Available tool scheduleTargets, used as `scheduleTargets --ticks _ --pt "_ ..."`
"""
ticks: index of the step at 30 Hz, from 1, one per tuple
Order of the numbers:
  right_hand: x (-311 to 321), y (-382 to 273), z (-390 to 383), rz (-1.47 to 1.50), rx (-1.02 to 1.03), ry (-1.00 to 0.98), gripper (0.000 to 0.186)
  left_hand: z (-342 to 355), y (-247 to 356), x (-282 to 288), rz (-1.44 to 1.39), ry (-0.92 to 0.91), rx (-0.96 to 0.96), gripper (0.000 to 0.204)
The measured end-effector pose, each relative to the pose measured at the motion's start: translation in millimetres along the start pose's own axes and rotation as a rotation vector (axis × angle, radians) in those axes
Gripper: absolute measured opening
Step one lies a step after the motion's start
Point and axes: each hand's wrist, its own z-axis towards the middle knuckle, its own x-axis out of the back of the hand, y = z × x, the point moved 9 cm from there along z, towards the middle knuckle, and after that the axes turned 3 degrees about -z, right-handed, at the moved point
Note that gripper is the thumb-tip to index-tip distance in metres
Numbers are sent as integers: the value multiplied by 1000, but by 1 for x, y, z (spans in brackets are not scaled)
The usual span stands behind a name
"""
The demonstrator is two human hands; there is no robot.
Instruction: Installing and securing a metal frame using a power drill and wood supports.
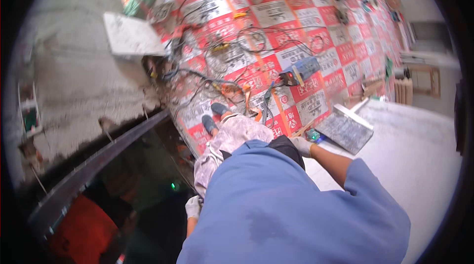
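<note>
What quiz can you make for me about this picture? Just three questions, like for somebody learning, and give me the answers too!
1. True or false: the left hand and the right hand are both gloved.

2. Pick one. What colour is the shirt?
A) Yellow
B) Blue
C) Green

3. Fill in the gap: the grey slab is nearer to the person's ____ hand.

Key:
1. True
2. B
3. right
</note>
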Motion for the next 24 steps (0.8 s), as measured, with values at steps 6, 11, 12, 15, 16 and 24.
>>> scheduleTargets --ticks 6,11,12,15,16,24 --pt "-21 23 -61 -516 173 463 34 131 76 100 -55 250 342 9" --pt "-37 105 -39 285 9 582 43 202 229 -3 -92 36 166 11" --pt "-33 100 -36 337 -19 602 40 214 263 -31 -106 -71 139 9" --pt "-30 166 -18 49 -32 773 34 237 369 -175 62 -228 40 8" --pt "-24 158 -5 112 -69 686 35 241 404 -212 203 -301 -50 13" --pt "136 178 29 176 -118 707 27 201 643 -560 389 -646 -329 30"
